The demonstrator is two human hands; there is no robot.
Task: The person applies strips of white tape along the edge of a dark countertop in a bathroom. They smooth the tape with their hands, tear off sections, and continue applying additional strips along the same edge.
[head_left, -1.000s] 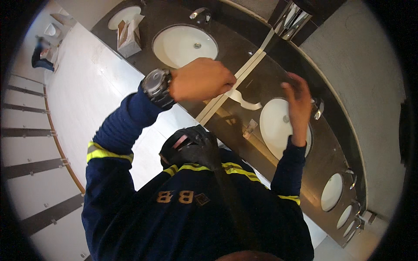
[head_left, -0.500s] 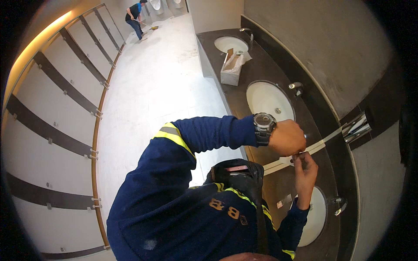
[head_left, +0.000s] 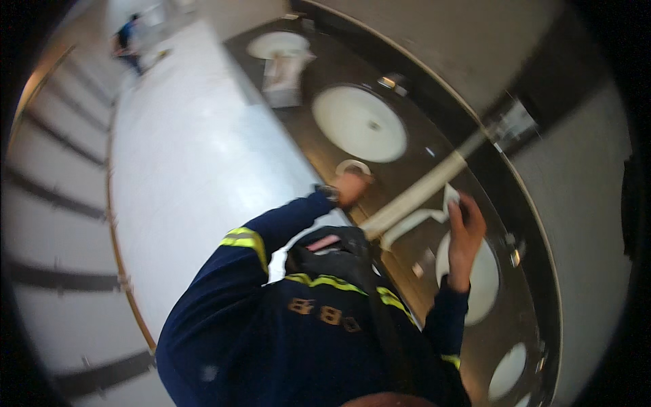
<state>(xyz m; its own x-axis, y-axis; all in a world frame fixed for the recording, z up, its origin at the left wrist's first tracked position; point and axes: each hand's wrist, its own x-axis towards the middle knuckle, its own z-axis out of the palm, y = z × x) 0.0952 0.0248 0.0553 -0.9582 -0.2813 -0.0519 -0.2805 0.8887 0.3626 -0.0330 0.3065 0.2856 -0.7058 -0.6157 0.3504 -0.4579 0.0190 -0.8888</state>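
My left hand, with a watch on its wrist, is over the counter's front edge, its fingers curled and blurred by motion. A white ring that looks like a roll of tape shows at its fingers. Farther right, my right hand is raised above a basin, pinching the end of a white tape-like strip between thumb and fingers. The strip bends down toward the front of the counter, where its lower end meets the edge near my bag.
Several white basins with metal taps line the dark counter. A pale band crosses it. A white box stands by the far basin. A person holds a broom on the white floor; stall partitions run along the left.
My hands were together over the counter and have come apart. The left one has moved left with the white roll; a white strip now hangs from the right. The view has shifted and blurred.
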